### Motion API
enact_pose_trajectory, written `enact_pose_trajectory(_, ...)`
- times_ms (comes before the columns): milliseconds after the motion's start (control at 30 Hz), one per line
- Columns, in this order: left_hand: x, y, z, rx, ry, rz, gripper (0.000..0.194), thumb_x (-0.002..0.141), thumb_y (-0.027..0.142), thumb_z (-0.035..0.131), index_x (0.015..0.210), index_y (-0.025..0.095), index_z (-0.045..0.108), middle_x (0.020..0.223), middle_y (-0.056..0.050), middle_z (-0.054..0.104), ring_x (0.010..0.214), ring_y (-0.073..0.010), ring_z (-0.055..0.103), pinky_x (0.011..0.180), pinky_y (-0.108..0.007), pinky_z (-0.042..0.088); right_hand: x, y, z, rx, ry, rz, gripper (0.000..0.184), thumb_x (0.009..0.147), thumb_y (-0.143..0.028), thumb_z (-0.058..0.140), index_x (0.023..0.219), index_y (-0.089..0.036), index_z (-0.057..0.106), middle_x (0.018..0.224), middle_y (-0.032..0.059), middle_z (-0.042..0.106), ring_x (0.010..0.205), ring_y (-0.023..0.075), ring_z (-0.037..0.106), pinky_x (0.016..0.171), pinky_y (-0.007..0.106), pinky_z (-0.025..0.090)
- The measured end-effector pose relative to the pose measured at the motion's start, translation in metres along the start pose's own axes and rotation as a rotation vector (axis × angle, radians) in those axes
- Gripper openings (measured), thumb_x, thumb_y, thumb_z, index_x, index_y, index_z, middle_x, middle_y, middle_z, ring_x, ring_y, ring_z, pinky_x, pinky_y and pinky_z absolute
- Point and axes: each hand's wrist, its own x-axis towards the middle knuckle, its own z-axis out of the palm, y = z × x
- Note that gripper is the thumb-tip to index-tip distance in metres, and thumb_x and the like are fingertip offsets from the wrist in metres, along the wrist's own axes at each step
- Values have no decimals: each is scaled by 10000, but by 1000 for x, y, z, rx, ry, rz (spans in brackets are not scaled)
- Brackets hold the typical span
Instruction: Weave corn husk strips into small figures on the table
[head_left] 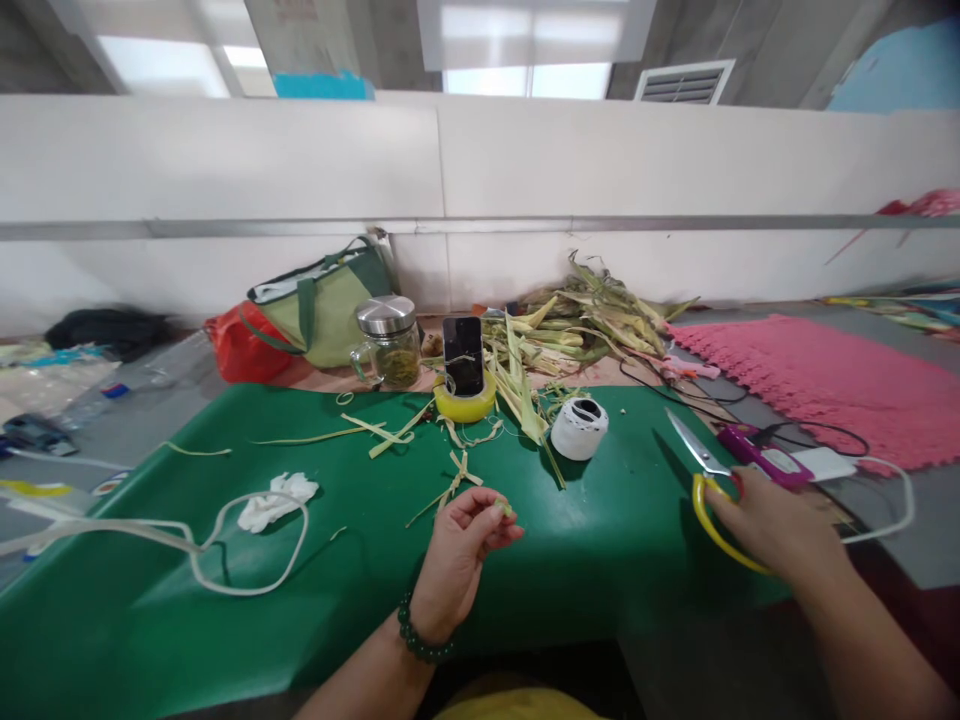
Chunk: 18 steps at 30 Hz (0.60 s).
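**Hands on leaf knot and scissors**

Left hand (465, 535) pinches a small folded leaf piece (504, 507) between fingertips above the smooth green mat (360, 590). Right hand (776, 525) grips yellow-handled scissors (709, 490) at the mat's right edge, steel blades pointing toward a white thread spool (579, 428).

The right hand (780, 530) covers most of the yellow handles of the scissors (709, 490); only the blades and part of one loop show. Whatever the left hand (461, 545) pinches at its fingertips is too small to make out. Left of the scissors, the phone (463, 355) hides the middle of the tape roll (465, 402). Right of the scissors, the pink mat (825, 385) runs off the picture's right edge. The white cord (225, 560) leaves by the left edge.
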Motion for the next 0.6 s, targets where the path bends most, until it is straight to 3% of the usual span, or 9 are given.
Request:
enact_pose_trajectory(100, -2, -1, 0, 20, 6, 6, 298, 542, 291, 809, 687, 143, 595, 604, 16, 653, 547, -96, 634, 554, -178, 491, 1, 2, 20, -161, -220, 88, 397, 853, -422, 446, 918, -95, 662, 720, 200, 677, 571, 298, 648, 488, 339, 392)
enact_pose_trajectory(133, -3, -2, -1, 32, 4, 9, 298, 544, 296, 808, 683, 144, 593, 602, 15, 653, 545, -99, 635, 555, -182, 491, 2, 4, 24, -200, -230, 73, 397, 857, -410, 441, 965, -96, 660, 741, 197, 676, 602, 311, 652, 500, 347, 403)
enact_pose_trajectory(300, -7, -12, -2, 97, -8, 29, 287, 568, 329, 792, 662, 139, 598, 604, 4, 647, 545, -118, 635, 567, -213, 493, -1, -7, 17, -216, -58, -116, 370, 869, -406, 421, 893, -140, 678, 685, 172, 633, 632, 330, 628, 508, 388, 433)
enact_pose_trajectory(400, -7, -20, -2, 152, -27, 52, 263, 597, 335, 773, 657, 134, 615, 641, -8, 637, 554, -118, 626, 569, -219, 479, -19, -52, 5, 181, 71, -243, 335, 877, -422, 449, 941, -165, 654, 814, 133, 678, 715, 260, 650, 573, 351, 499)
enact_pose_trajectory(500, -7, -24, -1, 212, -67, 123, 236, 615, 331, 758, 651, 138, 627, 749, -13, 615, 560, -101, 593, 570, -227, 466, -44, -116, 1, 630, -37, -441, 280, 878, -423, 501, 895, -190, 654, 792, 63, 697, 689, 162, 656, 626, 254, 528)
enact_pose_trajectory(600, -7, -24, -4, 309, -84, 270, 200, 637, 304, 746, 609, 145, 627, 751, -15, 559, 671, -117, 558, 626, -227, 461, -58, -164, 7, 863, -87, -511, 251, 868, -406, 538, 854, -194, 672, 722, 29, 703, 631, 127, 650, 605, 209, 516)
